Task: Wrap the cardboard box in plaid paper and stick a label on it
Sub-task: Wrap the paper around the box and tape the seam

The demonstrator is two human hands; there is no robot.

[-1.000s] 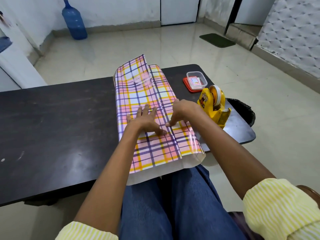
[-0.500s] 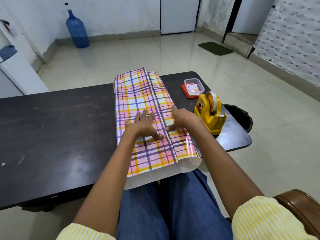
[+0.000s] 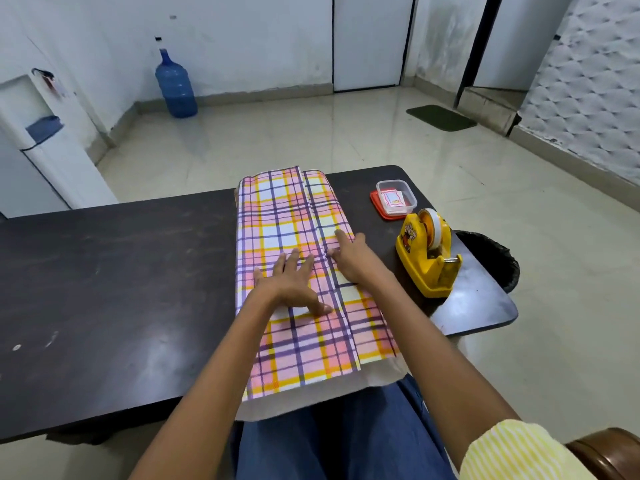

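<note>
Left hand (image 3: pixel 294 284), right hand (image 3: pixel 350 258), one paper (image 3: pixel 277 209)

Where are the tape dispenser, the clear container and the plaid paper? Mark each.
tape dispenser (image 3: pixel 415 266), head view, yellow body
clear container (image 3: pixel 414 199), head view, right rim
plaid paper (image 3: pixel 277 216), head view, far left panel

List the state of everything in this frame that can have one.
Plaid paper, folded over, edges overlapped along a seam, near end open and overhanging the table edge.
Left hand, flat, pressing the paper.
Right hand, fingers pressing on the seam.
Tape dispenser, upright, roll loaded, untouched.
Clear container, uncovered, sitting on a red lid, a label inside.
Water bottle, upright.
</note>
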